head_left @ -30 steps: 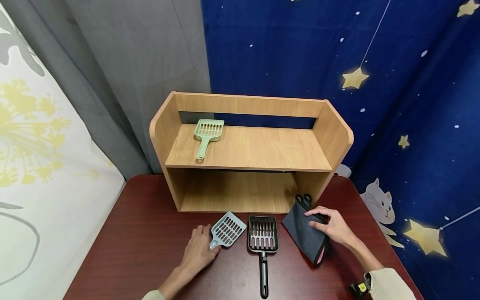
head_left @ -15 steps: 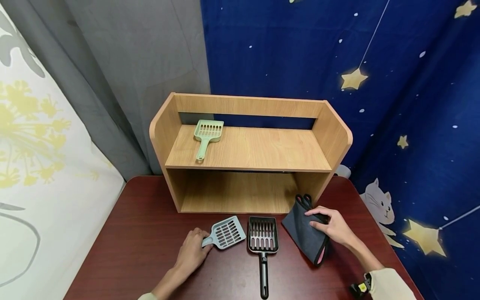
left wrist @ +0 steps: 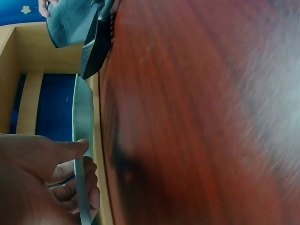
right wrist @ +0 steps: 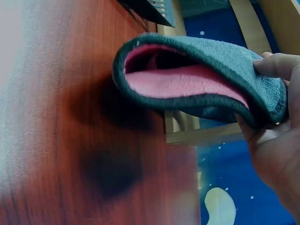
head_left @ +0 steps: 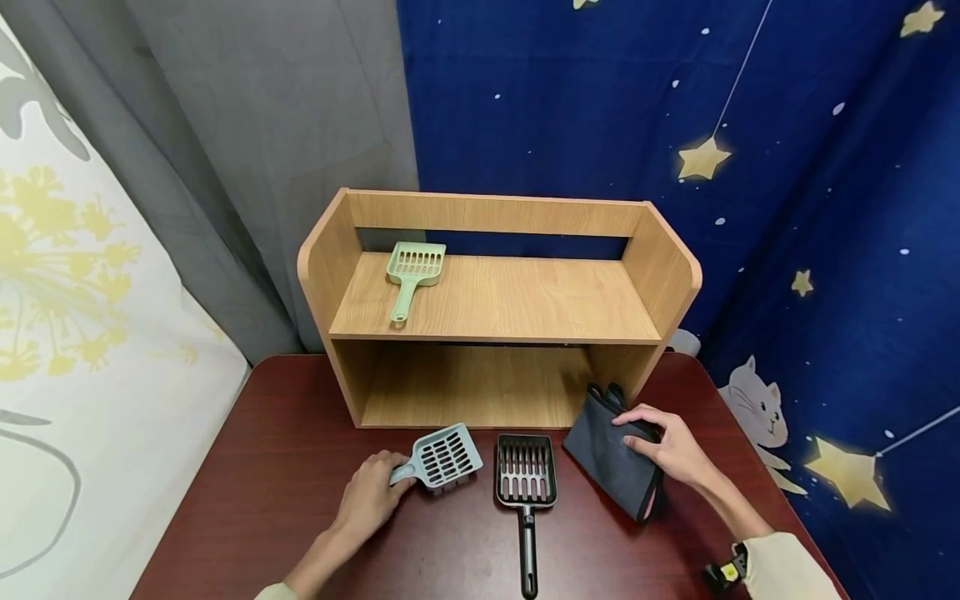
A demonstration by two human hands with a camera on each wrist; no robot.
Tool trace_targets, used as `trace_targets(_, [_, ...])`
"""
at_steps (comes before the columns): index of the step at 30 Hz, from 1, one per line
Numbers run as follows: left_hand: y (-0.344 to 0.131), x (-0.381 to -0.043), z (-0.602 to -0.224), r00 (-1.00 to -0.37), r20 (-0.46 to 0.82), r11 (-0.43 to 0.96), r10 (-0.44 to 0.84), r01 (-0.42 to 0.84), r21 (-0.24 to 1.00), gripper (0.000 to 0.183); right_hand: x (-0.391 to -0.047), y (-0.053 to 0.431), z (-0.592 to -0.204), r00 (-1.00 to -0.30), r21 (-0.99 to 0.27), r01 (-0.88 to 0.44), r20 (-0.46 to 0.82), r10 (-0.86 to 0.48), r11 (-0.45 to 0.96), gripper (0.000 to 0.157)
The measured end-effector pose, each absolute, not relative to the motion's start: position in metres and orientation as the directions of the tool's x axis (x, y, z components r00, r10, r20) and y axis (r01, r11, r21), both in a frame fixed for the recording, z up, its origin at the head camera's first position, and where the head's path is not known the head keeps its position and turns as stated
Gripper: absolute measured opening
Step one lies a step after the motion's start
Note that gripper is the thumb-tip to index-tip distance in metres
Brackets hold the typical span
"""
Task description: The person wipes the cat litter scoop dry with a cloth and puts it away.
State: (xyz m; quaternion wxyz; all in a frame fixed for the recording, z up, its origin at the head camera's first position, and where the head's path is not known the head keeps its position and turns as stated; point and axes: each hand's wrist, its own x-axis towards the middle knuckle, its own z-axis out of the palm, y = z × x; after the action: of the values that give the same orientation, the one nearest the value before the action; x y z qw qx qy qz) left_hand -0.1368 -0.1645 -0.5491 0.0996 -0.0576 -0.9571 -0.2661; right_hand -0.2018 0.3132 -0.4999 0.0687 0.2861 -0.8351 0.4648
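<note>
Lifted the pale blue scoop (head_left: 438,458) just off the table (head_left: 247,500) since 0.5 s ago, pinching its handle in the left hand (head_left: 369,497). Right of it, see 1 black scoop (head_left: 527,506) lying flat, handle nearest. Pinching 1 dark grey cloth (head_left: 611,454), pink inside, in the right hand (head_left: 667,446). Behind, see 1 wooden shelf (head_left: 525,296), 1 green scoop (head_left: 411,278) on its upper level, then 1 blue curtain (head_left: 540,100).

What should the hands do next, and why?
Maybe the right hand should lift the grey cloth over the black scoop toward the blue scoop. The left hand holds the blue scoop by its handle, leaving the slotted end free; the right hand pinches the cloth, and the black scoop lies between them.
</note>
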Motion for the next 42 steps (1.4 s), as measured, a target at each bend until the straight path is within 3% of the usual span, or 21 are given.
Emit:
trace_targets(10, [-0.165,-0.146,-0.52,-0.959,0.245,0.833,0.141,0.248,0.495,0.024,-0.186,0.292,-0.45,-0.815,-0.734,-0.553,0.377,-0.439,0.395,0.026])
trace_targets(22, [-0.146,-0.149,-0.485,-0.928,0.244,0.796,0.281,0.368,0.481,0.021,-0.193,0.259,-0.414,-0.668,-0.611,-0.732,0.558,-0.493,0.301,0.031])
trace_targets(30, [-0.131,-0.149,-0.469,-0.853,0.298,0.711,0.428,0.521,0.472,0.024,-0.21,0.242,-0.426,-0.652,-0.61,-0.742,0.557,-0.515,0.279,0.03])
trace_targets(36, [-0.119,-0.151,-0.463,-0.809,0.32,0.659,0.493,0.588,0.47,0.025,-0.228,0.232,-0.439,-0.652,-0.671,-0.706,0.49,-0.579,0.228,0.027])
trace_targets(42, [-0.106,-0.155,-0.455,-0.772,0.31,0.609,0.554,0.63,0.482,0.026,-0.237,0.213,-0.443,-0.61,-0.725,-0.671,0.417,-0.674,0.159,0.023])
